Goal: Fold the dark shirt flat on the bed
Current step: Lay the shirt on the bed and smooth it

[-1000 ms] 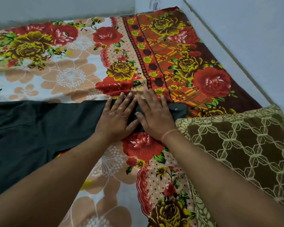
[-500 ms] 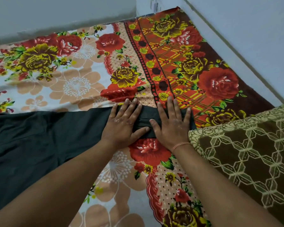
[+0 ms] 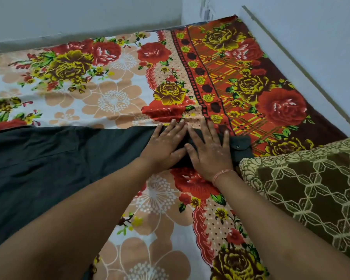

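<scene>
A dark shirt [image 3: 49, 168] lay spread on a floral bedsheet [image 3: 109, 98], its sleeve [image 3: 141, 136] reaching right to a buttoned cuff [image 3: 240, 146] beside a patterned pillow [image 3: 311, 188]. 2 hands pressed flat on the sleeve, fingers straight, gripping nothing: left hand [image 3: 164, 146] nearer the shirt's body, right hand [image 3: 210, 152] beside the cuff.

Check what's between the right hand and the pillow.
Only the cuff of the shirt, button showing: it sticks out from under the right hand to the pillow edge. Head view.
</scene>
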